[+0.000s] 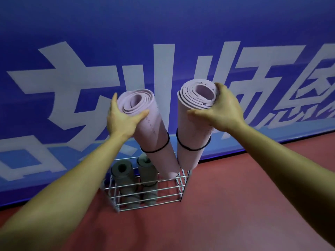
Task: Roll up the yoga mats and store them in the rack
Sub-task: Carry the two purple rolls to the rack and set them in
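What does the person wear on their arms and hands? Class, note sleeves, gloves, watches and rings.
Nothing worn shows. The left hand and right hand are bare, without gloves. The left forearm and right forearm are uncovered to the picture's edge: no sleeves, watch or wristband. No ring shows on the visible fingers.

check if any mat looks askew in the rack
The left pink mat leans sharply leftward from the rack, held at its top by the left hand. The right pink mat, gripped by the right hand, stands straighter; both grey mats stand upright inside.
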Motion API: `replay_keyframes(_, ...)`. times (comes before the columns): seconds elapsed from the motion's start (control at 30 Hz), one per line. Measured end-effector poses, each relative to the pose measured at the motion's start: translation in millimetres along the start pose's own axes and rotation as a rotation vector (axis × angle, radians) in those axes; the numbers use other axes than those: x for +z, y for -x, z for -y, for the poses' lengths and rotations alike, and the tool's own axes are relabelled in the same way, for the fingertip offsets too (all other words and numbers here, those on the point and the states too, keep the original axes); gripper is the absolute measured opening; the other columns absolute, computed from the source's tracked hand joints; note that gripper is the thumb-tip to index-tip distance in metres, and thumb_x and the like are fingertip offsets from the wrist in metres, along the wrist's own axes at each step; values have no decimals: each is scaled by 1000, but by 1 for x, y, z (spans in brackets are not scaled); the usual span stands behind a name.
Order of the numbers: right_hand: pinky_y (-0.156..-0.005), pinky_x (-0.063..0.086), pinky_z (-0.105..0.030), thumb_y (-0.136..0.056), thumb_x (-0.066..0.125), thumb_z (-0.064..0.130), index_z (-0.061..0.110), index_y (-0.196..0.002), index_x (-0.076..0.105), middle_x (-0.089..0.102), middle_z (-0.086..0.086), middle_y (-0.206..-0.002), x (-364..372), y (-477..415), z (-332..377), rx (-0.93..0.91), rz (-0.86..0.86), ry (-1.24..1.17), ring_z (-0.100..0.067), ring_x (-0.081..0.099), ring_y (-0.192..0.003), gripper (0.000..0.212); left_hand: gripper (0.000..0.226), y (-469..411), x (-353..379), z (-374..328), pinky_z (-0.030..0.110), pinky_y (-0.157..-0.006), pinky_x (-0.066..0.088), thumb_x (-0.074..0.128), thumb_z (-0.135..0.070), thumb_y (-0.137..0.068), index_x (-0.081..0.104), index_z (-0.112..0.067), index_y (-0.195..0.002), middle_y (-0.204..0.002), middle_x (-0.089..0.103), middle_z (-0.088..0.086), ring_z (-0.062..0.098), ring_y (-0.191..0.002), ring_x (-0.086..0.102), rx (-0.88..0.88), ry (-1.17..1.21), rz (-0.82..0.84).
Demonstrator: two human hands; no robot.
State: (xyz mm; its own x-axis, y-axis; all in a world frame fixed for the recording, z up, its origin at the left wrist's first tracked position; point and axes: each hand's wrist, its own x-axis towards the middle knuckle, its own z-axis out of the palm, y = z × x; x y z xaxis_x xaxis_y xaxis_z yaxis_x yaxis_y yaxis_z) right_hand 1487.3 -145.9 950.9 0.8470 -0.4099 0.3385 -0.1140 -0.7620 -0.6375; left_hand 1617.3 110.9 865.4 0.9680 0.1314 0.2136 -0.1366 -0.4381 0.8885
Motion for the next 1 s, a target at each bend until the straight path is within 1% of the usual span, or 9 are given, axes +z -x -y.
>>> replay_keyframes(0.13,-82,47,-33,-59,89,60,28,-133,52,62,12,-122,18,-49,-10,9,49,33,-13,57,-101,89,120,-27,37,48,44,-114,41,94,-53,-61,27,-31,-158,-157,43,-2,24,-142,44,-73,38,34)
replay_keyframes(0.27,-86,52,-37,-56,88,63,32,-131,53,64,15,-122,40,-81,-8,25,73,52,-14,61,-105,88,119,-43,76,87,33,-104,40,97,-42,-61,27,-31,-158,-156,42,1,26,-140,45,-101,-4,121)
replay_keyframes(0.4,-82,50,-35,-59,89,59,34,-130,53,60,21,-113,58,-102,11,-1,110,69,-10,59,-101,83,123,-49,104,110,47,-100,50,97,-33,-58,25,-40,-157,-152,41,4,33,-134,49,-33,-156,294)
replay_keyframes(0.5,-79,50,-34,-58,88,61,41,-120,50,62,20,-114,74,-117,20,20,109,91,-10,60,-100,76,126,-58,116,113,45,-91,53,96,-33,-57,19,-42,-157,-150,41,5,33,-126,53,20,-251,340)
replay_keyframes(0.57,-79,51,-35,-56,85,65,38,-120,51,63,15,-116,85,-124,26,49,96,103,-14,62,-99,77,128,-63,119,118,45,-88,53,95,-35,-59,15,-43,-158,-151,37,7,36,-125,54,-21,-285,347)
replay_keyframes(0.67,-80,50,-34,-57,80,73,32,-128,54,65,11,-120,94,-135,31,55,61,149,-17,63,-101,86,132,-66,118,138,49,-92,52,96,-39,-61,10,-41,-160,-157,30,10,40,-131,51,-128,-312,375)
replay_keyframes(0.8,-80,45,-30,-63,79,73,29,-129,58,65,13,-113,90,-154,37,32,59,177,-15,61,-98,82,136,-61,118,167,53,-93,53,96,-50,-58,9,-38,-161,-154,33,16,43,-129,52,-207,-340,393)
replay_keyframes(0.9,-82,50,-31,-63,80,72,30,-131,58,65,15,-111,85,-168,40,14,86,114,-13,61,-97,83,134,-55,121,177,57,-93,53,94,-52,-58,9,-40,-161,-153,33,16,45,-128,51,-265,-328,378)
replay_keyframes(1.0,-81,53,-33,-62,80,73,27,-130,55,65,12,-114,106,-172,27,-13,162,112,-15,62,-97,86,136,-56,126,180,56,-91,53,94,-55,-57,8,-39,-161,-152,35,16,45,-128,51,-284,-333,355)
